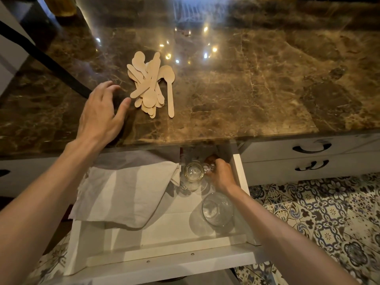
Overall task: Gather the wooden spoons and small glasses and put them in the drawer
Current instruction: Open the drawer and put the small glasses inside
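A loose pile of pale wooden spoons [151, 85] lies on the brown marble counter [246, 83], one spoon apart at its right. My left hand [102, 116] hovers over the counter just left of the pile, fingers spread, holding nothing. Below, a white drawer [239, 171] stands pulled out. Inside it my right hand [221, 175] grips the handle of a small glass mug [193, 171] at the drawer's back right. Another clear glass [217, 208] lies tilted nearer the front, close under my right forearm.
A folded white cloth [127, 192] covers the drawer's left half. Closed white drawers with dark handles [312, 148] sit to the right. Patterned floor tiles [329, 212] show below. A black strap [41, 58] crosses the counter's left side.
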The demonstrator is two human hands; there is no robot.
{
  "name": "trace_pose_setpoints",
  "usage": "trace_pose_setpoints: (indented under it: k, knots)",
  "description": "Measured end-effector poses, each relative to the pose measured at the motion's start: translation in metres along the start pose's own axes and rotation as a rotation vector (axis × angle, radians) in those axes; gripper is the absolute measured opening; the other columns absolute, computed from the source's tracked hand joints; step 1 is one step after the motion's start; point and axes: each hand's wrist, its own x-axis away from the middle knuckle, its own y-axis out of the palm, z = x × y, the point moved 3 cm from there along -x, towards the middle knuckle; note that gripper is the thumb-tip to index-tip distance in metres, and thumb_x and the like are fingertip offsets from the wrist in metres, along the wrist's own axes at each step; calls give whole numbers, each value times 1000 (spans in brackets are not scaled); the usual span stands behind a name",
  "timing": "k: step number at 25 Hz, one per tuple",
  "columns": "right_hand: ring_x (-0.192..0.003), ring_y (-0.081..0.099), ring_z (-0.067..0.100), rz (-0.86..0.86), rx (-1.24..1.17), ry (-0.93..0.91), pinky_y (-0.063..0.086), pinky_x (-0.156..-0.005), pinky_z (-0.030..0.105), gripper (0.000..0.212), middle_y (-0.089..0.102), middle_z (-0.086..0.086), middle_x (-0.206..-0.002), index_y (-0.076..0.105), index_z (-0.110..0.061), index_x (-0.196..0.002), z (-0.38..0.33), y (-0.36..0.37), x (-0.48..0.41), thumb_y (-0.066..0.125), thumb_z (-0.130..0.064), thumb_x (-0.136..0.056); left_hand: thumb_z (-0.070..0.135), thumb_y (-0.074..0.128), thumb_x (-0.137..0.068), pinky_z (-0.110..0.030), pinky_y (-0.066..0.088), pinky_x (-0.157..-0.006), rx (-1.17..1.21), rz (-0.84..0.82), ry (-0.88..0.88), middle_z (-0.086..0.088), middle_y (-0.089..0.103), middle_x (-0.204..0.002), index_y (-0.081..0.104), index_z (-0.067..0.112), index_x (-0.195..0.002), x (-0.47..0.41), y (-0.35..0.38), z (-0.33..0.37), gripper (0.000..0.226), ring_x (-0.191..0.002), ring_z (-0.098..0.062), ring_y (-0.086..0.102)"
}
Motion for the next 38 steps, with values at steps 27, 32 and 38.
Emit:
trace_pose_setpoints:
  k: [27,32,38]
  knots:
    - [-106,61,30,-460,751,-183,50,-81,34,56,64,10,-115,57,-9,-111,-31,-9,1,77,-40,-69,50,35,-95,-43,25,-110,26,18,-16,-9,35,-148,42,11,-134,-1,9,-9,56,-137,-23,29]
    - [-104,61,29,-448,768,-199,49,-80,34,53,64,10,-114,57,-8,-109,-28,-7,1,77,-36,-70,50,35,-95,-41,25,-110,38,26,-14,-8,35,-149,41,11,-135,-2,9,-9,56,-137,-21,29]
    - [-110,58,28,-503,843,-181,49,-85,35,57,62,10,-119,54,-8,-114,-32,-9,1,78,-37,-71,52,35,-95,-41,24,-110,24,28,-13,-7,35,-148,41,11,-135,-2,11,-11,57,-137,-21,29]
